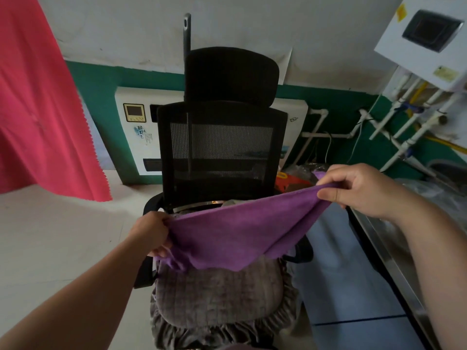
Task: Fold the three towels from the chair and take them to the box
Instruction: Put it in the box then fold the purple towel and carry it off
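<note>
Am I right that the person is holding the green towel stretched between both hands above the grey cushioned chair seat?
Not quite: the head view shows the soft terry towel is purple, not green. Left hand and right hand do hold it stretched above the grey cushioned chair seat.

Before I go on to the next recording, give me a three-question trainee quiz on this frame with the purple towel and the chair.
1. True or false: the purple microfibre towel lies flat on the grey quilted seat cushion.
2. Which hand holds its towel corner higher? A) left hand B) right hand C) both level
3. Fill in: the towel is stretched in front of the black mesh office chair's ____.

Key
1. False: it is held up in the air above the cushion, spread between both hands.
2. B.
3. Backrest.
</note>
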